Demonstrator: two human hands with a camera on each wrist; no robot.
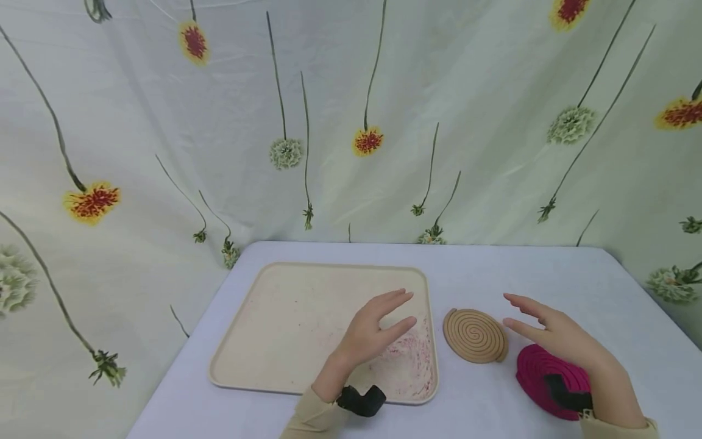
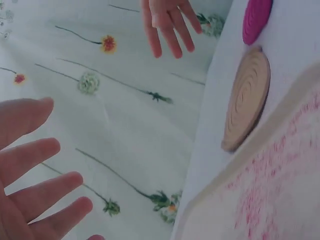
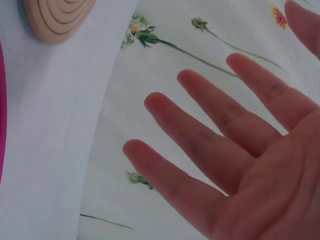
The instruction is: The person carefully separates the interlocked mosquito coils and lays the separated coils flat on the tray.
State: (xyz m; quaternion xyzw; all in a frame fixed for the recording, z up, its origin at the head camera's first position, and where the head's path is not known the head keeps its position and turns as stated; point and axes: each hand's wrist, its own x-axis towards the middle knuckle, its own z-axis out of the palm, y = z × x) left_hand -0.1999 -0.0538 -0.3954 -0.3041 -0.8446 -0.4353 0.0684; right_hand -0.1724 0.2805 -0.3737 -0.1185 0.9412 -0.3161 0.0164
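My left hand [image 1: 366, 332] hovers over the right part of a cream tray [image 1: 285, 323], fingers spread and holding nothing. Between the hands lies a flat tan coil [image 1: 475, 335] wound in a spiral, its outer end showing at the edge. My right hand [image 1: 565, 338] is raised above a magenta coil [image 1: 540, 378], which the wrist and its black strap partly cover. In the right wrist view the fingers [image 3: 200, 142] are spread apart with nothing between them. The left wrist view shows both the tan coil [image 2: 247, 100] and the magenta coil [image 2: 256, 20] beyond the tray's rim.
A white cloth covers the table [image 1: 510, 268]. Pink smears [image 1: 411, 360] mark the tray's right side. Behind the table hangs a pale curtain [image 1: 340, 189] printed with flowers, reaching down to the back edge.
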